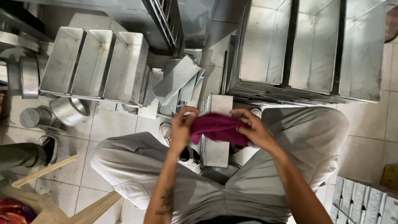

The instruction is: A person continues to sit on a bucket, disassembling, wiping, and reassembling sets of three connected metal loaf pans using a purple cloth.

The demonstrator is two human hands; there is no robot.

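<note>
I am seated, looking down at my knees in light grey trousers. Both hands hold a magenta cloth [217, 127] stretched between them above my lap. My left hand [181, 127] pinches its left end with the fingers curled. My right hand [253, 129] grips its right end. Just under the cloth, between my feet, a rectangular metal loaf tin [215, 151] stands on the tiled floor.
A strap of three joined metal tins [95, 62] lies at the left and larger ones [306, 49] at the upper right. Loose tins [176, 83] pile at centre. Round metal tins [68, 110] sit at left. Another person's leg and shoe [49, 149] and a wooden stool [49, 203] are lower left.
</note>
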